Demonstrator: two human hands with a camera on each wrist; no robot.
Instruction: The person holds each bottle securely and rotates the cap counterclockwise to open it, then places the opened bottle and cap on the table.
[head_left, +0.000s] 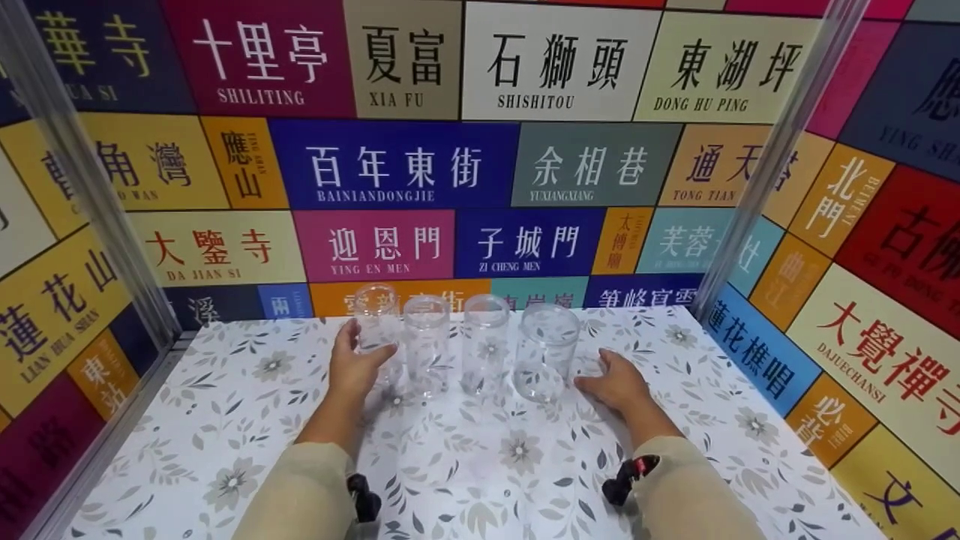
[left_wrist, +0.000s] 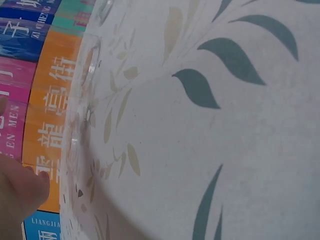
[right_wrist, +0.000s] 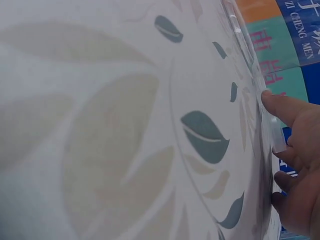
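Several clear cylindrical jars stand side by side near the table's back edge in the head view. At the left end of the row is a slim clear jar (head_left: 377, 315), its rim a little higher in the picture than the others. My left hand (head_left: 356, 367) holds it, thumb across its front and fingers at its left side. Two more slim jars, a second jar (head_left: 427, 352) and a third jar (head_left: 486, 349), come beside it. The widest jar (head_left: 547, 352) ends the row, and my right hand (head_left: 619, 382) is at its right side, thumb close to the wall; contact is unclear.
A white table (head_left: 450, 480) with a grey leaf-and-flower print lies under the jars. Behind it rises a wall (head_left: 397, 165) of coloured name panels. Metal posts, a left post (head_left: 97, 165) and a right post (head_left: 780, 142), stand at the back corners.
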